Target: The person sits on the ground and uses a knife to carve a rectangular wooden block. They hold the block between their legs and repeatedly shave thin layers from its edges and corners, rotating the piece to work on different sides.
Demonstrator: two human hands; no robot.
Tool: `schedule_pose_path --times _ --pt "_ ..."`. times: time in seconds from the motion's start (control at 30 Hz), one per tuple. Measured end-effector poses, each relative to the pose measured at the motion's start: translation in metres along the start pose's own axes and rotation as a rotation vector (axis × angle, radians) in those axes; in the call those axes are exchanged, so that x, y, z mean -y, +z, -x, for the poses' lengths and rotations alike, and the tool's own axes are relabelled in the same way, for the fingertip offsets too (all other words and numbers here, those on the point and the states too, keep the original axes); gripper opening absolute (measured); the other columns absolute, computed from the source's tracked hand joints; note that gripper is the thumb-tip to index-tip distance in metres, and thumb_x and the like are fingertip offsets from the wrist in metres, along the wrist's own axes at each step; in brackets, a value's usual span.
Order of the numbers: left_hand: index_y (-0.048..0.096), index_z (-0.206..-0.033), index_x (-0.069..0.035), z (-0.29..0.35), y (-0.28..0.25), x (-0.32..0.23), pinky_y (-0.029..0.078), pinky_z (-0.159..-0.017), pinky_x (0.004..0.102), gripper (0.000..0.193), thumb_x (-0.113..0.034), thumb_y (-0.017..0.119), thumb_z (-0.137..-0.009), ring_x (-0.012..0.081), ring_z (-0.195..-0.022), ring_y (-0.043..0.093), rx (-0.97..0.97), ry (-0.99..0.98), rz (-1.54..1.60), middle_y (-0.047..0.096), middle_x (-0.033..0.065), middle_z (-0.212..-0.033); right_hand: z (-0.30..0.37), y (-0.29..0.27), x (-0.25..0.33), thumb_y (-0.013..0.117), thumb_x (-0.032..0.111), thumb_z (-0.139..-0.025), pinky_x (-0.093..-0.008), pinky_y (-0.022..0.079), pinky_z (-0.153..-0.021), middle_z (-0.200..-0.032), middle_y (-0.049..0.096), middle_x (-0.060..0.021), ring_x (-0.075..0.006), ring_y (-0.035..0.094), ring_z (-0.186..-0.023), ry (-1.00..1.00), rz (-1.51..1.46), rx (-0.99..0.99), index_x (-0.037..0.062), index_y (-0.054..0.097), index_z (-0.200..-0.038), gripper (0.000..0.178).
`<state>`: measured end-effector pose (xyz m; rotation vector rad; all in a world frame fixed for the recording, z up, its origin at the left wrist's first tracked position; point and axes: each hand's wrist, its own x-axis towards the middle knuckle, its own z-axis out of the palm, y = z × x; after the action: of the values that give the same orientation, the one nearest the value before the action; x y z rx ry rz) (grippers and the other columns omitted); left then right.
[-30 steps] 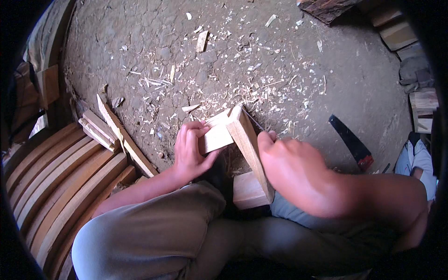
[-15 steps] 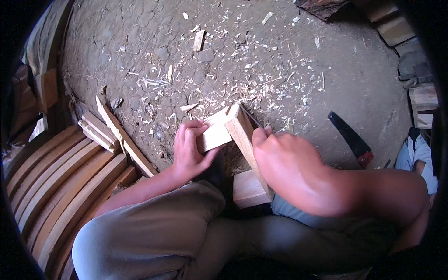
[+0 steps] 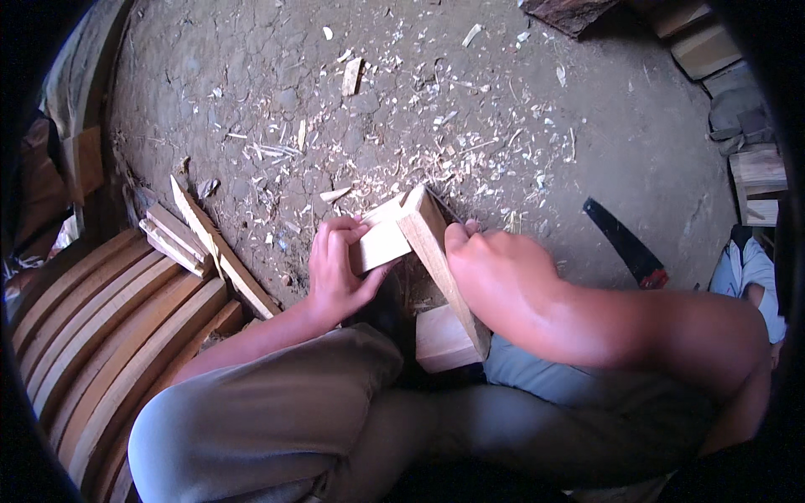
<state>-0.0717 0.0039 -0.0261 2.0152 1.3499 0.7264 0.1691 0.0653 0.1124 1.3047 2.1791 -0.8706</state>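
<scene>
A pale wooden piece (image 3: 438, 260) slants in front of me, with one block end (image 3: 383, 246) at its far left side and a second block (image 3: 447, 339) at its near end. My left hand (image 3: 335, 267) is closed around the far block, fingers over its left end and thumb below. My right hand (image 3: 496, 258) forms a fist close against the right side of the slanting piece. From that fist a thin dark rod or blade (image 3: 442, 204) runs up to the wood's far corner. Its handle is hidden in the fist, so its kind is unclear.
A handsaw (image 3: 625, 243) with a dark blade lies on the ground at right. Shavings and a wood offcut (image 3: 352, 76) are scattered ahead. Stacked boards (image 3: 126, 310) and a pointed strip (image 3: 220, 243) are at left. More timber (image 3: 704, 50) stands at far right, near another person's sleeve (image 3: 742, 272).
My right fist has shifted slightly left and away from me along the wood. The left hand keeps its grip, and the whole view has moved a little.
</scene>
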Motion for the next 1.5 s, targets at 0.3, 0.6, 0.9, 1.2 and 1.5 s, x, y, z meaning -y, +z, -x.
schedule_pose_path --times 0.3,0.6,0.9,1.2,1.5 --pt "0.054 -0.117 0.000 0.001 0.002 0.002 0.051 -0.085 0.0472 0.061 -0.016 0.089 -0.070 0.0378 -0.104 0.062 -0.032 0.020 0.015 0.057 0.0204 -0.114 -0.007 0.009 0.007 0.056 0.002 -0.091 -0.0403 0.063 -0.064 -0.090 0.074 -0.0228 -0.0346 0.077 -0.081 0.015 -0.004 -0.041 -0.0071 0.060 -0.106 0.017" --pt "0.053 -0.118 0.000 0.007 -0.010 -0.003 0.051 -0.085 0.0463 0.062 -0.019 0.090 -0.072 0.0378 -0.104 0.062 -0.005 -0.029 -0.047 0.057 0.0203 -0.114 -0.012 0.011 0.002 0.057 0.002 -0.092 -0.0389 0.063 -0.064 -0.085 0.074 -0.0220 -0.0326 0.077 -0.079 -0.049 -0.051 -0.042 -0.0052 0.061 -0.104 0.015" --pt "0.054 -0.117 0.001 0.000 -0.002 0.000 0.051 -0.087 0.0466 0.061 -0.019 0.090 -0.072 0.0377 -0.107 0.061 -0.010 0.010 0.006 0.057 0.0199 -0.115 -0.008 -0.001 0.003 0.059 0.001 -0.089 -0.0391 0.064 -0.065 -0.085 0.075 -0.0204 -0.0331 0.077 -0.079 0.006 0.021 0.004 -0.0059 0.062 -0.106 0.019" --pt "0.055 -0.117 0.000 0.009 -0.012 0.004 0.050 -0.087 0.0464 0.059 -0.019 0.088 -0.072 0.0356 -0.107 0.060 0.016 -0.039 -0.005 0.056 0.0182 -0.115 -0.017 -0.048 -0.022 0.063 0.003 -0.086 -0.0462 0.059 -0.067 -0.077 0.071 -0.0213 -0.0378 0.074 -0.077 -0.118 0.001 0.015 -0.0025 0.066 -0.097 0.013" --pt "0.055 -0.114 -0.003 0.001 -0.007 0.002 0.048 -0.086 0.0456 0.057 -0.020 0.088 -0.072 0.0337 -0.105 0.060 0.014 -0.015 0.025 0.058 0.0161 -0.115 -0.015 -0.069 -0.042 0.068 0.003 -0.079 -0.0467 0.056 -0.075 -0.077 0.067 -0.0190 -0.0389 0.070 -0.080 -0.049 0.040 -0.095 0.0014 0.065 -0.082 0.005"
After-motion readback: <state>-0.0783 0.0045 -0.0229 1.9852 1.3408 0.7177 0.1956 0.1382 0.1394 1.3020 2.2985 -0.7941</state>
